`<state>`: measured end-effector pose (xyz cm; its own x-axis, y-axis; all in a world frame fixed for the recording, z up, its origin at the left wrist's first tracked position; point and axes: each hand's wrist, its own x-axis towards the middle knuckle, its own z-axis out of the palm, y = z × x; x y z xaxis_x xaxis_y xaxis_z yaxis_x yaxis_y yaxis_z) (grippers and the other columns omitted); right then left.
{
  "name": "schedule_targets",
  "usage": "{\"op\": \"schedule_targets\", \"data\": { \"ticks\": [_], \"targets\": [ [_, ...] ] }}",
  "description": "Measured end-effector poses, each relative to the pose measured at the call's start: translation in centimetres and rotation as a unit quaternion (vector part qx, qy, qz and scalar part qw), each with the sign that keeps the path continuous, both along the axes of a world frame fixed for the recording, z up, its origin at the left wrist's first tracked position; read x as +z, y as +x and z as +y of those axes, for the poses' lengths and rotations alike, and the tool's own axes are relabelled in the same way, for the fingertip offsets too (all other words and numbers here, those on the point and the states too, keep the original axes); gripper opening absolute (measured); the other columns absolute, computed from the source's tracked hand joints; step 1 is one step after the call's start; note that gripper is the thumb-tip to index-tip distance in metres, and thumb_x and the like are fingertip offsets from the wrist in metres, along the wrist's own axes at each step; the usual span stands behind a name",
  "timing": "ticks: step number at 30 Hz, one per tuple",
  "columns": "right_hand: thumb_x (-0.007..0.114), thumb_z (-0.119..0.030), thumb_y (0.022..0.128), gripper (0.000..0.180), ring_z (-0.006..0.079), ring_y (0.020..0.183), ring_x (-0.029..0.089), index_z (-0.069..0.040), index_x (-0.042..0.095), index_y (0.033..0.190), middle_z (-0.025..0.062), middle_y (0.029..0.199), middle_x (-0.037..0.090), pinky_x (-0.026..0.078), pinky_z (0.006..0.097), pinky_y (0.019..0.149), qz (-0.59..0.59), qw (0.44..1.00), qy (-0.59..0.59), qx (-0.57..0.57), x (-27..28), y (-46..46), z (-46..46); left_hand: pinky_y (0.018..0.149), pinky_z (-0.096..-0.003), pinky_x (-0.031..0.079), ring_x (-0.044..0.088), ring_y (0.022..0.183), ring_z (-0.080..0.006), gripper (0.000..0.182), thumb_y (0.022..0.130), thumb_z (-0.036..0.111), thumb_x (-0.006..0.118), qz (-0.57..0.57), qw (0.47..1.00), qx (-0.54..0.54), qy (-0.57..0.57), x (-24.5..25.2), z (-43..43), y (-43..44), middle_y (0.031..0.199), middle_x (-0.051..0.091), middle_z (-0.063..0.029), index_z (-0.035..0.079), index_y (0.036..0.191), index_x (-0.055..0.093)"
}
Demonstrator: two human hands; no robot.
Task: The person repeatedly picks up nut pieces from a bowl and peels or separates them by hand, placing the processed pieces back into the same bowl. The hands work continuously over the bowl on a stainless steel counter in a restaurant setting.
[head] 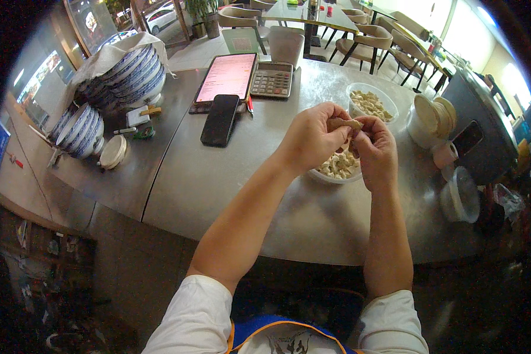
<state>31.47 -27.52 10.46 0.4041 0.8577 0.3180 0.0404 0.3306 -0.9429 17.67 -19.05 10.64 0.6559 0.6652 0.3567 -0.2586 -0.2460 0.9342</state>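
Both of my hands are raised over a clear plastic bowl (pixel 335 179) heaped with small pale torn pieces (pixel 339 166), which look like bread. My left hand (pixel 307 137) pinches one end of a light-brown piece, likely flatbread (pixel 343 124). At its other end, the fingertips of my right hand (pixel 377 148) grip the same piece. My fingers hide part of it and part of the bowl. Just beyond my right hand stands a second clear bowl (pixel 395 107), also filled with small pieces.
On the steel counter (pixel 203 186), a black phone (pixel 220 120) leans against a lit tablet (pixel 227 77) beside a calculator (pixel 272 79). Stacked blue-and-white bowls (pixel 135 75) stand left. At right are a tub of round flat discs (pixel 429 119), a paper roll (pixel 445 154) and a dark appliance (pixel 478 128).
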Motion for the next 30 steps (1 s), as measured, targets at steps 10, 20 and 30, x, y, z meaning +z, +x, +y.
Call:
{"op": "schedule_targets", "data": {
  "ticks": [10, 20, 30],
  "targets": [
    [0.064, 0.001, 0.082, 0.008, 0.0126, 0.07, 0.061, -0.002, 0.058, 0.088, 0.0086, 0.076, 0.061, 0.051, 0.0302, 0.063, -0.325, 0.93, 0.006, -0.172, 0.0, -0.5, -0.7, 0.062, -0.0225, 0.053, 0.064, 0.077, -0.0071, 0.016, 0.095, 0.011, 0.07, 0.04, 0.997, 0.014, 0.065, -0.7, 0.4, 0.0, 0.087, 0.069, -0.0041, -0.001, 0.104, 0.064],
    [0.058, -0.004, 0.093, 0.013, 0.0102, 0.077, 0.061, -0.001, 0.062, 0.105, 0.0027, 0.088, 0.066, 0.051, 0.0241, 0.069, -0.01, 0.998, -0.056, 0.015, 0.3, -0.1, -0.3, 0.069, -0.0259, 0.059, 0.069, 0.085, -0.0125, 0.015, 0.097, 0.003, 0.061, 0.015, 1.0, 0.006, 0.026, 0.2, -0.1, -0.1, 0.096, 0.07, -0.0099, -0.003, 0.111, 0.063],
    [0.059, 0.0, 0.09, 0.011, 0.0108, 0.07, 0.06, -0.002, 0.059, 0.101, 0.0054, 0.082, 0.066, 0.051, 0.0276, 0.064, -0.173, 0.983, 0.029, -0.057, -0.8, -0.7, 0.0, 0.062, -0.025, 0.056, 0.068, 0.074, -0.0121, 0.017, 0.091, 0.002, 0.069, 0.011, 0.999, 0.03, -0.015, 0.6, -0.5, -0.2, 0.089, 0.069, -0.0096, -0.005, 0.104, 0.061]
  ]
}}
